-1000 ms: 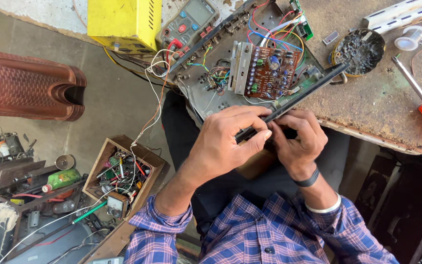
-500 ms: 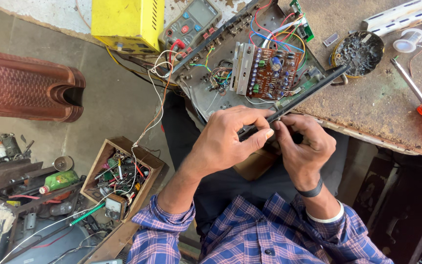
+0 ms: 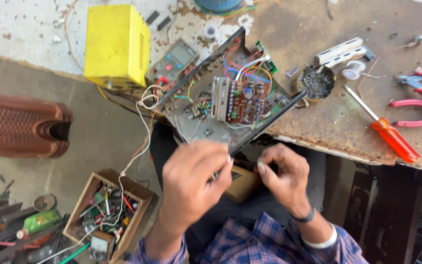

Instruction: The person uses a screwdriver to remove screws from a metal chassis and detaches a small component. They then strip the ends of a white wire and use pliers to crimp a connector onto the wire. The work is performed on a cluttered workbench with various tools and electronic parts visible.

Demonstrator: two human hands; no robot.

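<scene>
Left hand (image 3: 194, 183) fingers pinched on amplifier chassis (image 3: 230, 105) edge, right hand (image 3: 282, 178) fingers curled together, orange screwdriver (image 3: 387, 129), pink pliers (image 3: 418, 100) well apart

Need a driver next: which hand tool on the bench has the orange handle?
The screwdriver, lying diagonally left of the pink-handled pliers; those have pink grips.

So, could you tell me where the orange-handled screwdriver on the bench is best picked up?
Grip the screwdriver by its thick orange handle, coming from above: it lies flat on the bench, handle toward the near edge, thin shaft pointing away toward the round dish.
</scene>
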